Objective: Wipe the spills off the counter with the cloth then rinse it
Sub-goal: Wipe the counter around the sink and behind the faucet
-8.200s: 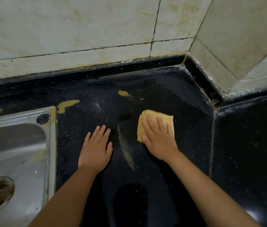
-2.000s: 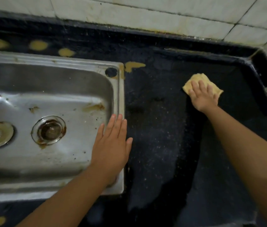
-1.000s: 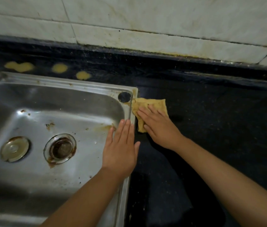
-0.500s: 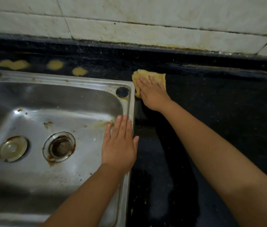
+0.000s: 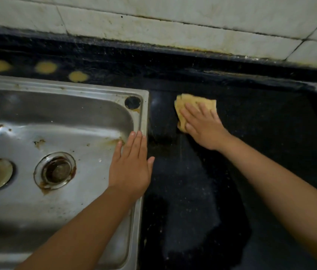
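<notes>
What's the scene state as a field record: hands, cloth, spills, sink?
right hand: flat on the cloth, pressing it to the counter
left hand: open, fingers straight, resting over the sink's right rim
cloth: yellow, crumpled, on the counter right of the sink, partly under the fingers
spills: three yellow patches on the counter strip behind the sink, unwiped
sink: steel, stained, no water visible, drain rusty
rinse: not started
</notes>
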Tool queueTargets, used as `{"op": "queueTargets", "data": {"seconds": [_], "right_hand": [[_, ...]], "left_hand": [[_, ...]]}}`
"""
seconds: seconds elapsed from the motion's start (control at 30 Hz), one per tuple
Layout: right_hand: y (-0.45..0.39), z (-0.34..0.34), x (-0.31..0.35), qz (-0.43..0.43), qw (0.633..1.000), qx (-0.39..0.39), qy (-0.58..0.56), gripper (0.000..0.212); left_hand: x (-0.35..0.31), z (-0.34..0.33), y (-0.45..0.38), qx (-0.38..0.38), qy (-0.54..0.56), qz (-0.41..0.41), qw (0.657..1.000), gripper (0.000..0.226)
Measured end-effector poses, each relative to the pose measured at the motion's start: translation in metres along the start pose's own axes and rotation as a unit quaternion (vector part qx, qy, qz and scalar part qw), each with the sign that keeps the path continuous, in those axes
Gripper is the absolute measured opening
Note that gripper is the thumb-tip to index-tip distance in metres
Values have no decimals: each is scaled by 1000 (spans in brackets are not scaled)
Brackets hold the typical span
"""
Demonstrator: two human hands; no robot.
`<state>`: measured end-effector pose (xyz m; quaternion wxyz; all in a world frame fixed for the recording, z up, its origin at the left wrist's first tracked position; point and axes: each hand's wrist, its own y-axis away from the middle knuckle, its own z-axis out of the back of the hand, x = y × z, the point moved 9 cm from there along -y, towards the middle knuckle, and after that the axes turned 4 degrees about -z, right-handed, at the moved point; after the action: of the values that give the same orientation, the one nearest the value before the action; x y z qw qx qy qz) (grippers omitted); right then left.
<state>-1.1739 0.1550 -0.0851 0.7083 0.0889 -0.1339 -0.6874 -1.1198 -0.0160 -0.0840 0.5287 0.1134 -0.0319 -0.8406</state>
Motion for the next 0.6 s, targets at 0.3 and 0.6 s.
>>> {"op": "queueTargets", "data": {"seconds": [0.3, 0.6], "right_hand": [[-91, 26, 21, -15, 999, -27, -38, 48], [-33, 28, -160, -306, 943, -61, -118, 48]], "left_hand": [[-4, 1, -3, 23, -34, -16, 999, 74], [1, -5, -9, 9, -40, -22, 999, 74]]}}
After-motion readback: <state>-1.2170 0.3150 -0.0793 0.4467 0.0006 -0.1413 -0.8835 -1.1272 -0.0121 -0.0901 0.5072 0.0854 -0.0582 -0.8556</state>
